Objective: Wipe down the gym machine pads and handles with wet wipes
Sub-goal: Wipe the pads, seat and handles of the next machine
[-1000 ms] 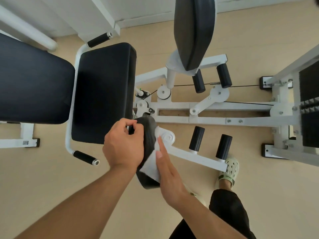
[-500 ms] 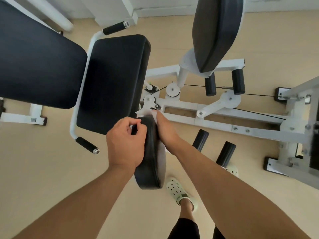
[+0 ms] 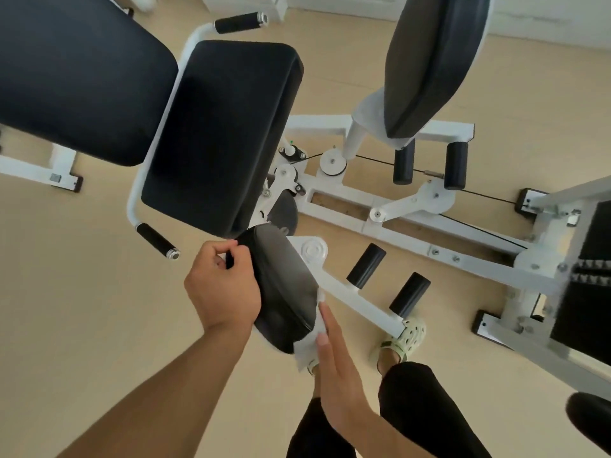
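A black oval thigh pad [image 3: 281,285] on the white machine arm sits just below the black seat [image 3: 221,133]. My left hand [image 3: 221,285] grips the pad's left edge, thumb and fingers curled round it. My right hand [image 3: 337,365] presses a white wet wipe [image 3: 314,338] flat against the pad's lower right edge with straight fingers. Most of the wipe is hidden under the palm. A second black thigh pad [image 3: 426,61] stands at the upper right.
The black backrest [image 3: 76,77] fills the upper left. Two black seat handles [image 3: 155,241] [image 3: 238,23] flank the seat. Black foot rollers [image 3: 365,266] [image 3: 408,294] stick out beside my right hand. The weight stack frame [image 3: 562,259] stands at the right. My shoe [image 3: 406,338] rests on the beige floor.
My right hand has slid with the wipe from the pad's top end down to its lower right edge. My left hand keeps its grip on the pad.
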Tool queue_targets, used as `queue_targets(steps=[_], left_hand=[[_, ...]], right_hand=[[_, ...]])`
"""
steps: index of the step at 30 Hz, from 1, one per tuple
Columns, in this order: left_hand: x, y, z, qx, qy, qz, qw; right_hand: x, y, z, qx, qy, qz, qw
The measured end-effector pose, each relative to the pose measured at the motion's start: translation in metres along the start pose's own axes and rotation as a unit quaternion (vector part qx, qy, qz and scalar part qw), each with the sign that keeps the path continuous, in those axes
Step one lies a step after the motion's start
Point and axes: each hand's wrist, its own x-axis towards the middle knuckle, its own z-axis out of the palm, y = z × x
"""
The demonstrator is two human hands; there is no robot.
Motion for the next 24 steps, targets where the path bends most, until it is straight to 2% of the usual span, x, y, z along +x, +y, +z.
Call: queue_targets(steps=[4,8,12,15,17,20,21,24], left_hand=[[-0.008,-0.007,0.002,-0.01,0.031,-0.036,0.999],[-0.017,-0.017,0.004,-0.012,0.061,-0.073,0.995],[-0.024,-0.02,0.005,-0.022,0.08,-0.109,0.991],[-0.031,-0.017,0.004,-0.035,0.076,-0.137,0.987],[-0.037,-0.017,0.002,-0.041,0.071,-0.158,0.984],[-0.049,-0.019,-0.004,-0.043,0.062,-0.19,0.979],[-0.053,-0.02,-0.006,-0.042,0.057,-0.201,0.977],[-0.066,-0.028,-0.013,-0.021,0.003,-0.245,0.969]], right_hand=[[0.06,0.009,-0.019,0.169,0.002,0.147,0.975],[0.12,-0.003,-0.036,0.053,-0.055,0.2,0.977],[0.118,-0.04,-0.046,-0.055,-0.133,0.195,0.97],[0.084,-0.072,-0.047,-0.096,-0.168,0.13,0.972],[0.053,-0.085,-0.045,-0.174,-0.163,0.019,0.971],[0.015,-0.085,-0.036,-0.3,-0.103,-0.166,0.934],[0.009,-0.08,-0.034,-0.336,-0.074,-0.203,0.917],[0.008,-0.071,-0.03,-0.407,0.003,-0.232,0.883]])
